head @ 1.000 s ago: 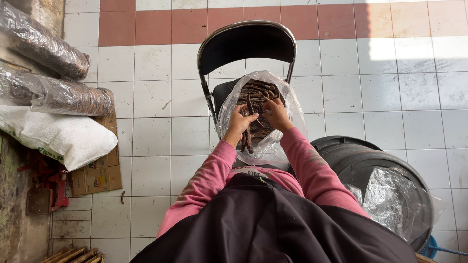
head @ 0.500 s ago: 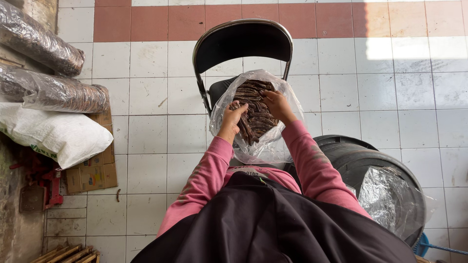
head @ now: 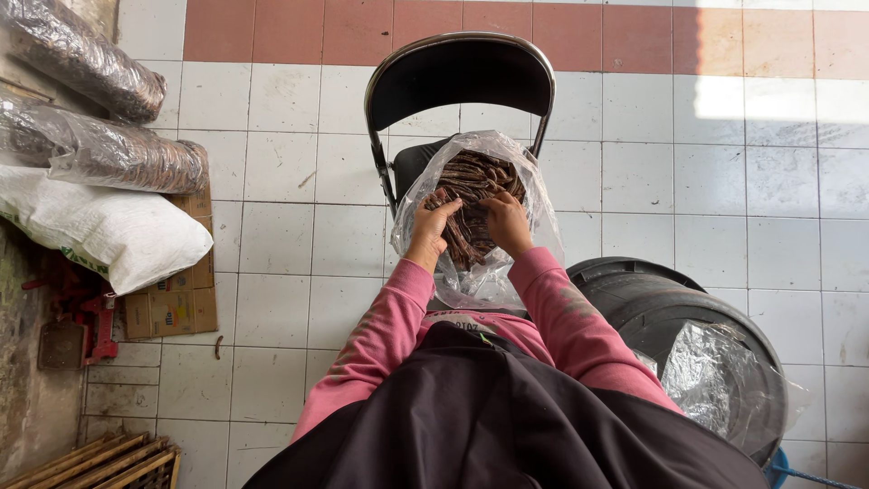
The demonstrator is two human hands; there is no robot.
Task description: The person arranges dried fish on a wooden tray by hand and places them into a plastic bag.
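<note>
Both hands in a clear crinkly plastic bag (head: 480,272) of dark brown strips (head: 472,195) on the black folding chair (head: 462,81).
Left hand (head: 430,226) and right hand (head: 504,222) have fingers closed on the bag's mouth, holding it open, I'd guess.

Both your hands are buried in a bag of brown sticks on the chair

Your left hand (head: 430,224) and right hand (head: 505,224) grip the dark brown strips (head: 471,186) inside the clear plastic bag (head: 480,276), which sits on the black folding chair (head: 462,77). A black drum (head: 652,303) is just to your right, and wrapped bundles (head: 118,154) plus a white sack (head: 109,231) are off to your left.
</note>
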